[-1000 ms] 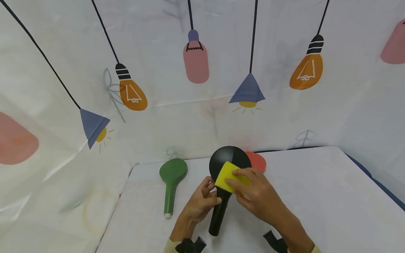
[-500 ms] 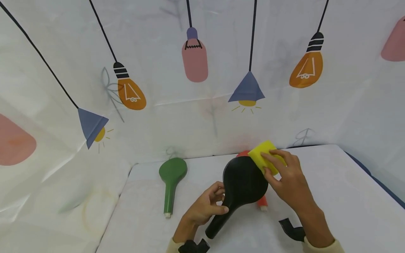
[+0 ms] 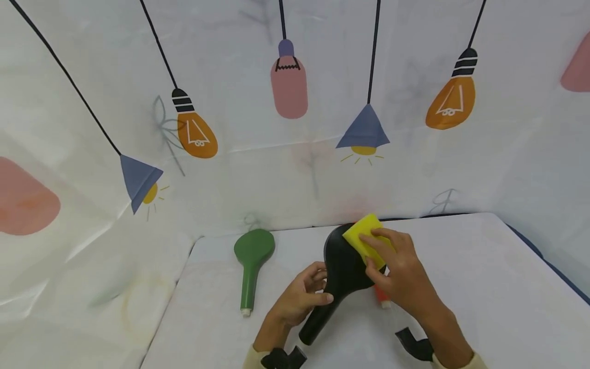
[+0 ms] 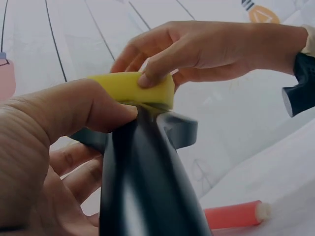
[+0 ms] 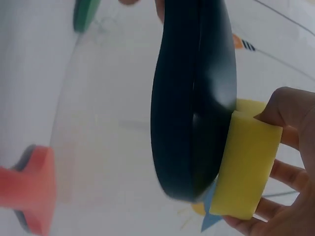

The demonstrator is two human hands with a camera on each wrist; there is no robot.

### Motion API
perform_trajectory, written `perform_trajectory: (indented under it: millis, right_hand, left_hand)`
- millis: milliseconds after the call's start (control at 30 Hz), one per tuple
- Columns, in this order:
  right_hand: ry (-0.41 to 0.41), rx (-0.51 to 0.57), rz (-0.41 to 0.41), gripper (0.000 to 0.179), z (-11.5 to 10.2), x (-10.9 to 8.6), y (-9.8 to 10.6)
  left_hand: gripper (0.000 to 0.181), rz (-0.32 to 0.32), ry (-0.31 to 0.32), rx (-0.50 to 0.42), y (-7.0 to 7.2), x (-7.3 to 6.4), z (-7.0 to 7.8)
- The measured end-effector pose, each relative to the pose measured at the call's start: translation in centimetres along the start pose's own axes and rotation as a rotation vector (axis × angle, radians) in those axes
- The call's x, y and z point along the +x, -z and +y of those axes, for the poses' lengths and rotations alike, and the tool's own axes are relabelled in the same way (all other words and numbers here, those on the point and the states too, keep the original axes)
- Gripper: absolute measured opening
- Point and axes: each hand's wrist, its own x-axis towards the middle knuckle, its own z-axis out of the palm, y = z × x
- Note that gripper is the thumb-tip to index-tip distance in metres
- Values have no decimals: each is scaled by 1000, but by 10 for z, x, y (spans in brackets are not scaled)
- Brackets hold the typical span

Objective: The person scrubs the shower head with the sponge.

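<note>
My left hand [image 3: 301,297] grips a black hand-held shower head [image 3: 341,274] at the neck and upper handle, thumb across it. The shower head is tilted, its round end up and to the right. My right hand [image 3: 401,269] pinches a yellow sponge [image 3: 366,238] between thumb and fingers. The sponge lies against the upper right of the round head and covers part of it. In the right wrist view, the sponge [image 5: 248,164] meets the side of the dark head [image 5: 192,108]. In the left wrist view, my left thumb [image 4: 110,108] lies close below the sponge.
A green shower head [image 3: 253,256] lies on the white tabletop [image 3: 212,297] to the left. Behind the black one lies a red shower head [image 3: 381,296], mostly hidden. A white sheet [image 3: 258,179] printed with lamps hangs at the table's back edge.
The black shower head has turned, its round end swinging right. My right hand carried the sponge from low on the head to the upper right rim, then slightly back left over it.
</note>
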Motion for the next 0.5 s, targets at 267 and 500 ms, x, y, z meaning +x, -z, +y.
perform_trajectory:
  millis: [267, 500]
  right_hand:
    - [135, 21, -72, 55, -26, -3, -15]
    - [257, 33, -133, 52, -47, -7, -20]
  left_hand:
    - [59, 90, 33, 4, 2, 1, 1]
    - [59, 104, 19, 28, 5, 0, 0]
